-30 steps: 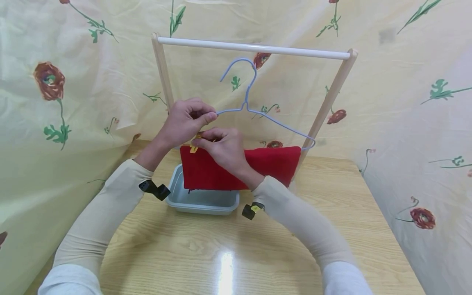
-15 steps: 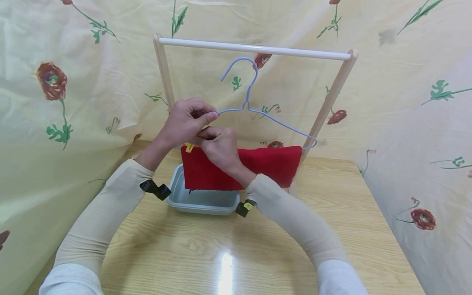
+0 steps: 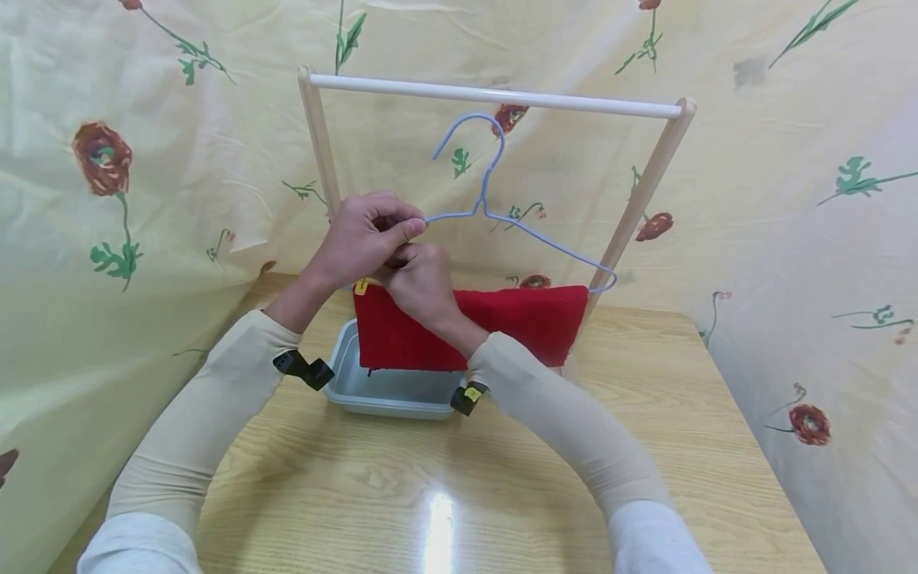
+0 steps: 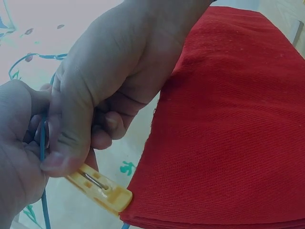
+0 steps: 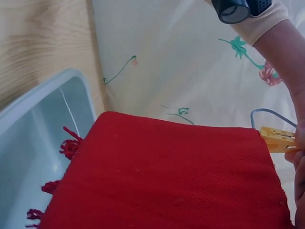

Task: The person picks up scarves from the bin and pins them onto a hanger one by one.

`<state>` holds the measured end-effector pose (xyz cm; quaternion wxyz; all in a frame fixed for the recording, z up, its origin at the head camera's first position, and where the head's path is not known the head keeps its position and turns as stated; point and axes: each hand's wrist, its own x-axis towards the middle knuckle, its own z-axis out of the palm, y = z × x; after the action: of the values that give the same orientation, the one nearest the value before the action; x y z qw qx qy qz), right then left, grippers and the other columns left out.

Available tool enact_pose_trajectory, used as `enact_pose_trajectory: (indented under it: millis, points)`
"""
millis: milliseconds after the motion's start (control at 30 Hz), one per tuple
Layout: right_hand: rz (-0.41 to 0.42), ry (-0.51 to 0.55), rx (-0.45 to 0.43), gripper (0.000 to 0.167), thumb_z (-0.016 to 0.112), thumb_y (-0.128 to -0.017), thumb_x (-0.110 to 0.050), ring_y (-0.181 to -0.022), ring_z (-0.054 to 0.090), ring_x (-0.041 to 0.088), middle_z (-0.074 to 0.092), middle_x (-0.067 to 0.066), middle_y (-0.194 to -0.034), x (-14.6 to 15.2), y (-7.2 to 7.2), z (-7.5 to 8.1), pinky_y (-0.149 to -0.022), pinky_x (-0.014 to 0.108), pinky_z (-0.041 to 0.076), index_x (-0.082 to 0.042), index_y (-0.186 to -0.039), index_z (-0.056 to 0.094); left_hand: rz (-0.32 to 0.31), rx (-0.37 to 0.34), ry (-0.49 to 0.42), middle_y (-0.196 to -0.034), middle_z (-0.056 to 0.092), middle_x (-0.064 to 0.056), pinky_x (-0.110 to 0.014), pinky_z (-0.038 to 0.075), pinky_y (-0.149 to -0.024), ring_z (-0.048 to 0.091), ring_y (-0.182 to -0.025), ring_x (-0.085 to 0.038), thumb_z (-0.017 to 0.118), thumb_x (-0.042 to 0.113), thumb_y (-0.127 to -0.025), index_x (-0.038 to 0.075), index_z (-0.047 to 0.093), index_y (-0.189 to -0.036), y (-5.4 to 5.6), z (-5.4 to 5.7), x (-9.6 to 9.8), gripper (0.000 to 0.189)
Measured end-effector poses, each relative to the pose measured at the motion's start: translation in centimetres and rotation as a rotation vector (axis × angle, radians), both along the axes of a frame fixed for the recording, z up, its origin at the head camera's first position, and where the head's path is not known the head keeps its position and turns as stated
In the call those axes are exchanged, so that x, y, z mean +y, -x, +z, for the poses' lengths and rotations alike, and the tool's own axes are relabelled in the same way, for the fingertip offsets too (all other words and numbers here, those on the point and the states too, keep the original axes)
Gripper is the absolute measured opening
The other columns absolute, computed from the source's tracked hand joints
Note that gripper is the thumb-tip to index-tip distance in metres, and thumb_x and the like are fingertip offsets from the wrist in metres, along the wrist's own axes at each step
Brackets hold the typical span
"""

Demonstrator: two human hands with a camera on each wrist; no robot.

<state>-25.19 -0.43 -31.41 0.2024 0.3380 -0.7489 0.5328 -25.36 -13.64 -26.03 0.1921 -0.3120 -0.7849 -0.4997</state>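
A blue wire hanger [image 3: 545, 238] hangs from my left hand [image 3: 362, 239], whose thumb and fingers grip its left shoulder. Over its lower bar drapes a folded red cloth [image 3: 527, 323]. My right hand [image 3: 423, 285], just below the left, pinches a yellow clothespin [image 4: 102, 188] at the cloth's upper left corner. In the right wrist view the clothespin's jaws meet the cloth edge by the hanger's bend; whether they clamp the bar too is hard to tell. Red tassels [image 5: 71, 148] show along one edge of the cloth.
A pale blue basin [image 3: 402, 410] stands on the wooden table [image 3: 344, 494] beneath the cloth. Behind is a wooden rack with a white rod [image 3: 495, 94] across its top. A flowered curtain [image 3: 774, 159] surrounds the table.
My right hand has moved left with the clothespin, from farther in along the cloth's top edge to its left corner. The left hand keeps its grip on the hanger, almost still.
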Motion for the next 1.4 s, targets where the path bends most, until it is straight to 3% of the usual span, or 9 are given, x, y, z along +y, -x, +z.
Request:
enact_pose_trajectory:
  millis: [467, 667, 933, 1200, 1400]
  points:
    - [-0.056, -0.159, -0.049, 0.013, 0.081, -0.089, -0.015, -0.069, 0.07, 0.012, 0.076, 0.007, -0.08, -0.5, -0.2, 0.1, -0.064, 0.021, 0.057, -0.004, -0.096, 0.081, -0.038, -0.008, 0.012, -0.088, 0.07, -0.012, -0.024, 0.049, -0.062, 0.058, -0.069, -0.021, 0.075, 0.005, -0.093, -0.001, 0.079, -0.101, 0.1, -0.4, -0.2, 0.012]
    - [-0.044, -0.178, -0.044, 0.015, 0.084, -0.085, -0.019, -0.068, 0.065, 0.01, 0.072, 0.001, -0.075, -0.5, -0.2, 0.2, -0.065, 0.021, 0.056, -0.007, -0.086, 0.074, -0.071, -0.035, 0.007, -0.085, 0.067, -0.012, -0.025, 0.048, -0.055, 0.055, -0.062, -0.021, 0.074, 0.004, -0.093, -0.002, 0.078, -0.102, -0.1, -0.3, -0.4, 0.012]
    - [-0.054, -0.185, 0.001, 0.019, 0.085, -0.084, -0.021, -0.068, 0.065, 0.009, 0.07, -0.002, -0.074, -0.5, -0.3, 0.0, -0.062, 0.022, 0.056, -0.009, -0.086, 0.071, -0.102, -0.049, 0.016, -0.083, 0.066, -0.016, -0.025, 0.045, -0.049, 0.052, -0.055, -0.02, 0.072, 0.003, -0.094, -0.003, 0.077, -0.102, -0.1, -0.2, -0.6, 0.011]
    - [-0.042, -0.18, 0.019, 0.022, 0.086, -0.083, -0.024, -0.068, 0.064, 0.009, 0.071, -0.002, -0.075, -0.3, -0.2, -0.1, -0.062, 0.023, 0.054, -0.007, -0.086, 0.072, -0.092, -0.065, 0.038, -0.083, 0.067, -0.014, -0.024, 0.046, -0.053, 0.053, -0.057, -0.019, 0.072, 0.004, -0.094, -0.003, 0.077, -0.104, 0.1, -0.2, -0.5, 0.013]
    - [-0.055, -0.223, 0.039, 0.022, 0.085, -0.085, -0.027, -0.072, 0.063, 0.012, 0.072, -0.001, -0.077, 0.6, -0.4, -0.2, -0.067, 0.025, 0.053, -0.007, -0.088, 0.077, -0.126, -0.134, 0.015, -0.085, 0.067, -0.018, -0.024, 0.048, -0.058, 0.056, -0.063, -0.02, 0.071, 0.003, -0.095, -0.005, 0.076, -0.106, 0.4, -0.3, -1.0, 0.015]
